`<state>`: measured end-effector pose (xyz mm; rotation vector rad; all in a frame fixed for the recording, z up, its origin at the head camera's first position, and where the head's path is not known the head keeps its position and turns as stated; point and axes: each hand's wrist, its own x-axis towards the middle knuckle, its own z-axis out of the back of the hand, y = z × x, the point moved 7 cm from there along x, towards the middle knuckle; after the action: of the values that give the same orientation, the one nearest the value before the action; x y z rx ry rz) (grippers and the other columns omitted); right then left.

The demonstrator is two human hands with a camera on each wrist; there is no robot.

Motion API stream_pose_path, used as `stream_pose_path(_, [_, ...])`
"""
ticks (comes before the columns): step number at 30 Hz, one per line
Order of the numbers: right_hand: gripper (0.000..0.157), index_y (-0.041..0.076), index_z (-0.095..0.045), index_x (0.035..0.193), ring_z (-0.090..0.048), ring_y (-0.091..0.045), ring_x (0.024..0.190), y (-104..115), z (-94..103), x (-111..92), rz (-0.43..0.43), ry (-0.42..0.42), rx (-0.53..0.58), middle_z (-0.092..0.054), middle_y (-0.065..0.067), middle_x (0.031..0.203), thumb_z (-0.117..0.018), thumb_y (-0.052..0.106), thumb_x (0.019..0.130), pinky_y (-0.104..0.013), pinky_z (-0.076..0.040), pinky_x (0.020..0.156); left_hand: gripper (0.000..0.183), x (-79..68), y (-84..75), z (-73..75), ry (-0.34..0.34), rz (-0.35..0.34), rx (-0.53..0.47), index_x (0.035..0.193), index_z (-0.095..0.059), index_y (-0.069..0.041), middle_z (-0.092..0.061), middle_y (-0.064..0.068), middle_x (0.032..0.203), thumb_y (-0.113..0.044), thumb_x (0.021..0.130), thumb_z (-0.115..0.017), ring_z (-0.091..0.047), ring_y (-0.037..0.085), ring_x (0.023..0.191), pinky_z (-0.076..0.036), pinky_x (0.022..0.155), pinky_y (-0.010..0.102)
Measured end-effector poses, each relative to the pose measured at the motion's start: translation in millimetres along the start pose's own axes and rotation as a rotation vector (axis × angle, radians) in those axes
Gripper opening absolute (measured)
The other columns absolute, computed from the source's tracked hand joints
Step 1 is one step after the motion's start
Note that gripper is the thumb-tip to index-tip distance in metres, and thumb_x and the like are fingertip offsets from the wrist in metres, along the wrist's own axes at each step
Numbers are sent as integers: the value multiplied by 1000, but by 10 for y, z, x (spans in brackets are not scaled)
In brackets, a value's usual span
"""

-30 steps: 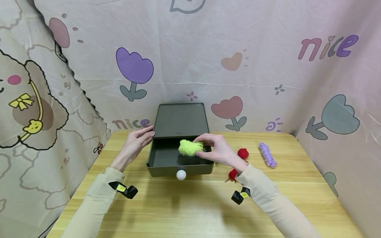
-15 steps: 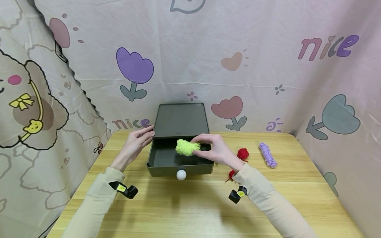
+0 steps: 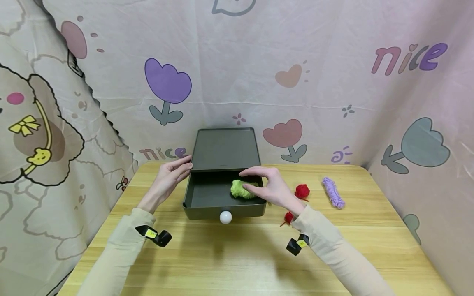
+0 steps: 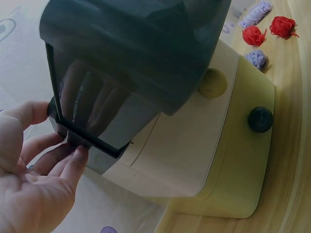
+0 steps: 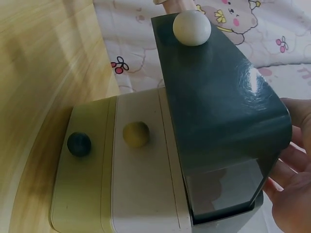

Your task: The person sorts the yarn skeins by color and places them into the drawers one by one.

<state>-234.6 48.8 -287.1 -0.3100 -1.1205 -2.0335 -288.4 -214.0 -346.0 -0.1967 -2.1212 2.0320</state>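
Green yarn (image 3: 236, 189) in right part of open top drawer (image 3: 205, 213). Right hand (image 3: 269, 187) over it, thumb and fingers apart; thumb contact hard to tell. Left hand (image 3: 166, 181), fingers extended, touching cabinet (image 3: 225, 150) side.

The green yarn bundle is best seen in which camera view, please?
The head view: it looks down into the open drawer, showing the green yarn bundle, partly covered by the right hand. Both wrist views see the drawer from outside; neither shows the bundle.

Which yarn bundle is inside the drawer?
The lime yarn, by the right hand in the open top drawer; the red yarn and purple yarn lie outside on the table.
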Motion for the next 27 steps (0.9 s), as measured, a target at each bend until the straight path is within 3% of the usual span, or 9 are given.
stream_pose_path(10, [27,8,-65,104,-60,-19,98,253,73,-60,-6,-34,32,-66,-7,102,-68,8,77,-28,-50,88,55,-6,0,-3,11,1,1,139,-30,-6,-14,12,150,-20,91,-51,-28,20,134,-41,98,16])
stream_pose_path(12, [26,9,-65,103,-61,-17,90,248,79,-81,-18,-39,42,-66,-5,102,-68,8,77,-19,-52,66,55,-5,0,-3,10,-2,-1,139,-30,-6,-14,12,150,-20,91,-51,-28,20,134,-42,97,15])
stream_pose_path(15, [26,11,-65,103,-51,-8,59,235,97,-115,-38,-47,67,-66,-4,102,-67,9,78,-11,-31,38,55,-1,-5,-1,4,-7,-5,139,-30,-5,-14,12,150,-19,91,-51,-29,20,133,-43,96,14])
stream_pose_path(17, [26,11,-64,104,-37,-5,47,228,108,-138,-45,-49,91,-65,-4,102,-67,9,78,-14,-16,32,55,1,-5,-1,1,-5,-7,139,-30,-5,-15,12,150,-19,91,-51,-29,19,133,-43,95,13])
stream_pose_path(18, [26,11,-64,104,-30,-2,43,231,115,-150,-43,-51,97,-65,-4,102,-67,9,78,-14,-17,31,55,1,-5,-1,0,-4,-6,139,-30,-5,-15,12,150,-19,91,-51,-30,19,133,-43,95,13])
stream_pose_path(20, [26,11,-64,104,-22,-1,42,244,129,-173,-34,-59,103,-65,-4,102,-67,8,78,-15,-19,32,55,3,-6,-2,-1,-4,-4,139,-30,-5,-15,12,150,-19,91,-51,-30,19,133,-43,95,13])
stream_pose_path(23, [27,10,-64,103,-47,-3,53,286,154,-210,-9,-84,101,-65,-5,101,-68,6,76,-15,-44,50,55,3,-8,-7,1,-3,4,139,-30,-5,-15,12,150,-19,91,-51,-30,19,132,-42,97,15])
stream_pose_path(25, [29,9,-64,103,-59,-12,75,324,167,-234,12,-101,105,-66,-7,102,-69,4,75,-23,-53,71,55,4,-9,-10,3,-2,9,139,-30,-5,-15,12,150,-20,91,-51,-30,19,132,-41,98,16])
stream_pose_path(27, [30,8,-64,104,-59,-21,99,358,179,-258,26,-114,113,-66,-9,103,-69,2,74,-32,-50,89,55,4,-9,-10,2,0,13,139,-30,-6,-16,10,150,-20,91,-51,-31,18,132,-41,99,17])
